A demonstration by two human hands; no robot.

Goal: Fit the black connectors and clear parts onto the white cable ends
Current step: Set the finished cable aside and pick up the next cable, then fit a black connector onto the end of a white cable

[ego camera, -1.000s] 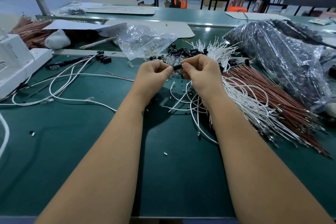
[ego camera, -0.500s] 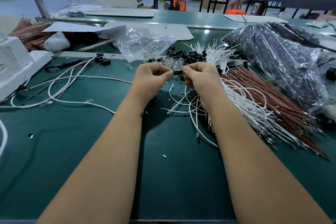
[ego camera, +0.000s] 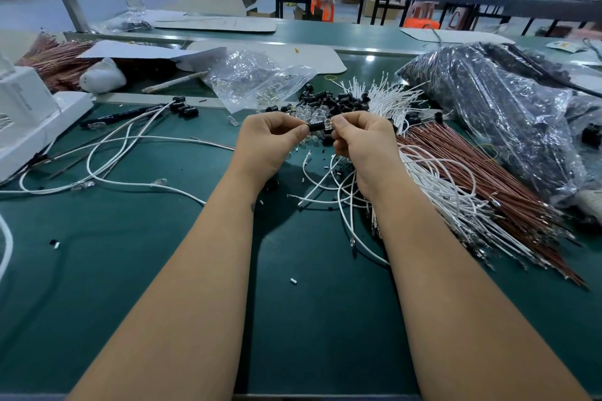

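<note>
**Two hands pinching one black connector above the parts pile**

Both hands raised over the green table [ego camera: 163,270], knuckles toward the camera, fingers curled inward. Left hand [ego camera: 268,140] pinching the left end of a small black connector [ego camera: 315,126] between thumb and forefinger. Right hand [ego camera: 361,140] pinching the right end, where a clear part [ego camera: 327,123] shows against the thumb tip. Connector held level between the two thumbs, just above a heap of loose black connectors [ego camera: 338,100] and a cluster of clear parts [ego camera: 306,114] lying on the table beyond the knuckles. Whether a cable end sits inside the held piece: cannot tell, hidden by the fingers.

Under and to the right of the right wrist, a tangled bundle of white cables [ego camera: 433,185], spreading toward the far side in a fan of bare white ends [ego camera: 384,93]. Beside that bundle on its right, touching it, a sheaf of reddish-brown wires [ego camera: 482,172]. Farther right, a large dark plastic bag [ego camera: 508,114], lumpy and glossy.

To the left, several long white cables [ego camera: 130,146] looping across the table, some tipped with black connectors [ego camera: 184,107] near the far edge. Behind the heap, a clear plastic bag [ego camera: 257,78] holding more clear pieces. At the far left edge, a white machine [ego camera: 26,120]. Tiny white and black scraps scattered on the green surface near the forearms.
</note>
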